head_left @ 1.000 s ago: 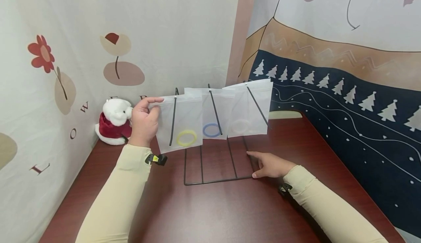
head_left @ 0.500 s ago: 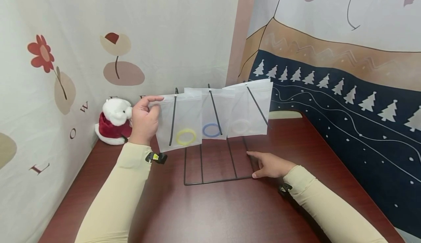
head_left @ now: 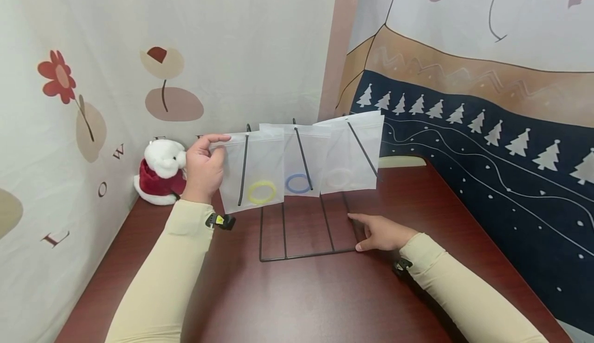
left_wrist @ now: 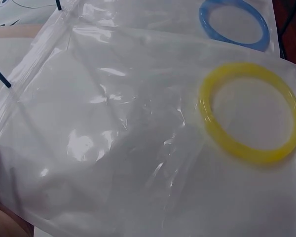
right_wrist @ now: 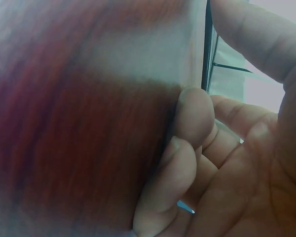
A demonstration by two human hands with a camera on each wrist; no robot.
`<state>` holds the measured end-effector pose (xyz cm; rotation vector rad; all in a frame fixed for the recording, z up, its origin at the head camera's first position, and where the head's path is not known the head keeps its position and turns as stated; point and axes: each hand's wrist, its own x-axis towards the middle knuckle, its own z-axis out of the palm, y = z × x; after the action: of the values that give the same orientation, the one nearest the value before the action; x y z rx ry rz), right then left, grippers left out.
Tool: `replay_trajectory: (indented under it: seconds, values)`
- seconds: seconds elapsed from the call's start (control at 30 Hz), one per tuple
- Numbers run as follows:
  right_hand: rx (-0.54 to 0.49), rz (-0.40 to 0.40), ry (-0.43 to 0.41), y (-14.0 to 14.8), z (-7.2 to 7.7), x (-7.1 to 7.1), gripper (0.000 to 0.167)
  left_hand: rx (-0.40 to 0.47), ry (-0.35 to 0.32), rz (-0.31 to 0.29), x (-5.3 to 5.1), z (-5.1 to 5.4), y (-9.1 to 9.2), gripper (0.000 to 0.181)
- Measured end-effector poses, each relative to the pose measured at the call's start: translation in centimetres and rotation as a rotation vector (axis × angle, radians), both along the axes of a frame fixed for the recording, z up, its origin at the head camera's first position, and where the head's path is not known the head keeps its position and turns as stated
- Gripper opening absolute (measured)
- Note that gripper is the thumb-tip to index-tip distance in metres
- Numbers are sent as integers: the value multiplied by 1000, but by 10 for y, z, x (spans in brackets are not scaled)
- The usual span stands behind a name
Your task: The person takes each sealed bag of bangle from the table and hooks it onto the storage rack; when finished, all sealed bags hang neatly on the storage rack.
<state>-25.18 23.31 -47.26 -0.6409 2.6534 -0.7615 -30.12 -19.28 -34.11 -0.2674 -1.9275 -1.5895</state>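
Observation:
My left hand (head_left: 204, 170) pinches the upper left edge of a clear zip bag (head_left: 232, 178) with a yellow ring (head_left: 262, 192) inside. That bag hangs on a prong of a black wire display rack (head_left: 306, 255). Beside it on the rack hang a bag with a blue ring (head_left: 298, 183) and a bag with a pale ring (head_left: 340, 178). The left wrist view shows the yellow ring (left_wrist: 251, 113) close up; only a little of the hand appears at its edge. My right hand (head_left: 382, 232) grips the rack's base at its right front corner, thumb and index finger on the wire.
A white plush toy (head_left: 162, 170) in a red outfit sits at the table's back left. The rack stands on a dark red wooden table (head_left: 297, 301). Printed curtains (head_left: 260, 49) rise behind the table and along its sides.
The yellow-ring bag has shifted very slightly up and left in my left hand's grip. My right hand stays in place on the rack's base.

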Motion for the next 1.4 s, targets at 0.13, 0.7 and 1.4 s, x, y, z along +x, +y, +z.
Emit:
replay_trajectory:
  seconds: [0.13,0.7,1.4]
  values:
    - [11,1,7,0,1,1,88,3,-10,5,-1,0,0,29]
    - [15,2,12,-3,0,-1,88,31,1,20,-5,-1,-4,28]
    - [-31,-14,-35,4,-3,-3,87,40,74,-8,17,-5,-43,24]
